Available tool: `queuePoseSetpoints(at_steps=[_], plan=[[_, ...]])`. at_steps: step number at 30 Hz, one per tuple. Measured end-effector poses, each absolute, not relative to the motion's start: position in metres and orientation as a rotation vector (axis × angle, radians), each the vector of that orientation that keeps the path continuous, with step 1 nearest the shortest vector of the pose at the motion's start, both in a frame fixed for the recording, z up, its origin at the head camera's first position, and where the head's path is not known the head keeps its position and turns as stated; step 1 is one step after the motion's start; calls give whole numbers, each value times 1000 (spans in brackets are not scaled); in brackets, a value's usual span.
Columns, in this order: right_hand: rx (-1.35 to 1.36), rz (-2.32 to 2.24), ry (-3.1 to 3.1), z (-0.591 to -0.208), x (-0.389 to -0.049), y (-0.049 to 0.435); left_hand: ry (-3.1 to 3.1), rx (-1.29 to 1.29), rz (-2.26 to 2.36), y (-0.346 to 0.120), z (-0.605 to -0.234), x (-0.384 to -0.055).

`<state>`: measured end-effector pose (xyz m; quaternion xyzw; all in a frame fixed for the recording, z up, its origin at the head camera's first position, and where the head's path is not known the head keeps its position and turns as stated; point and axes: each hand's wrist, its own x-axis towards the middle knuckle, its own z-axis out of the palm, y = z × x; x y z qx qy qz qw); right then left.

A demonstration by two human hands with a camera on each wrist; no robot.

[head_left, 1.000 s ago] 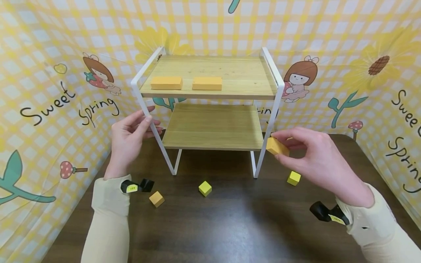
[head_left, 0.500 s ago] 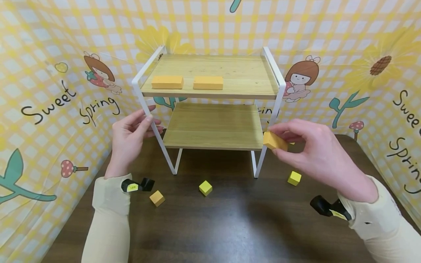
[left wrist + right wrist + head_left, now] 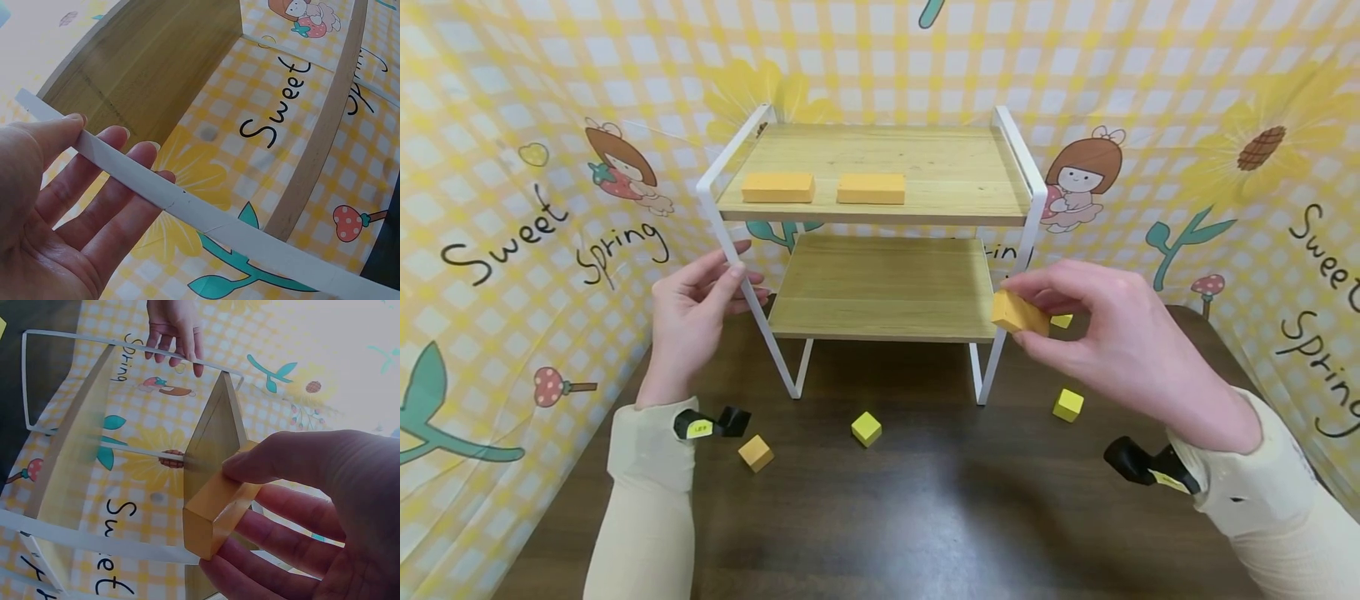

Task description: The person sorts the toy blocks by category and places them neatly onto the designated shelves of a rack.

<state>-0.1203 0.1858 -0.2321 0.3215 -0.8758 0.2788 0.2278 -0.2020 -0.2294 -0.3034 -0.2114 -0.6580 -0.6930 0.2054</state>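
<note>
A two-tier rack with wooden shelves (image 3: pixel 880 287) and a white metal frame stands on the table. My left hand (image 3: pixel 691 312) holds the rack's left front post (image 3: pixel 125 169), thumb on one side and fingers behind it. My right hand (image 3: pixel 1108 342) pinches an orange rectangular block (image 3: pixel 1018 313) between thumb and fingers, in front of the right front post. In the right wrist view this block (image 3: pixel 219 509) appears long and tilted. Two similar orange blocks, a left one (image 3: pixel 778 187) and a right one (image 3: pixel 871 188), lie along the front of the top shelf.
On the dark table (image 3: pixel 880 517), an orange block (image 3: pixel 756 454) lies at the left, a yellow cube (image 3: pixel 867 429) in the middle and another yellow cube (image 3: pixel 1067 405) at the right. A yellow piece (image 3: pixel 1062 321) shows partly behind my right hand. Patterned cloth (image 3: pixel 880 50) surrounds the table.
My right hand has moved up and slightly left with the orange block, from beside the right post to overlapping it in view. My left hand stays on its post.
</note>
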Motion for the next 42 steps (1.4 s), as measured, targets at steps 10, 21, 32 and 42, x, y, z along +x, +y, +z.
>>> queuePoseSetpoints(at_steps=[10,21,32,42], plan=[[893,794,-2407,-230,-120,183,-1838,-612,-1934,-231,-302,-202],[920,792,-2407,-230,-120,184,-1851,-610,-1887,-232,-302,-203],[945,743,-2381,-222,-120,181,-1879,-581,-1850,-231,-302,-203],[984,758,-2325,-206,-115,175,-1831,-583,-1906,-231,-303,-204]])
